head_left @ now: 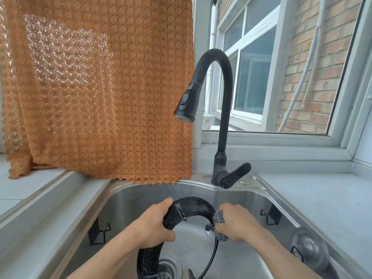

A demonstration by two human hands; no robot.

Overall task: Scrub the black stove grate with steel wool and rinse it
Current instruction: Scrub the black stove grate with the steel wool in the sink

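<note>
The black ring-shaped stove grate (192, 206) stands tilted on edge in the steel sink (267, 195), flecked with pale specks. My left hand (153, 224) grips its left side, thumb over the top rim. My right hand (239, 222) holds a wad of grey steel wool (219, 220) pressed against the grate's right rim. The grate's lower part runs down past the drain strainer (168, 266).
A black gooseneck faucet (220, 109) arches over the sink with its lever (234, 174) at the base; no water runs. An orange lace curtain (96, 87) hangs at the back left. Black wire hooks (99, 231) cling to the sink walls. A glass lid (309, 245) lies right.
</note>
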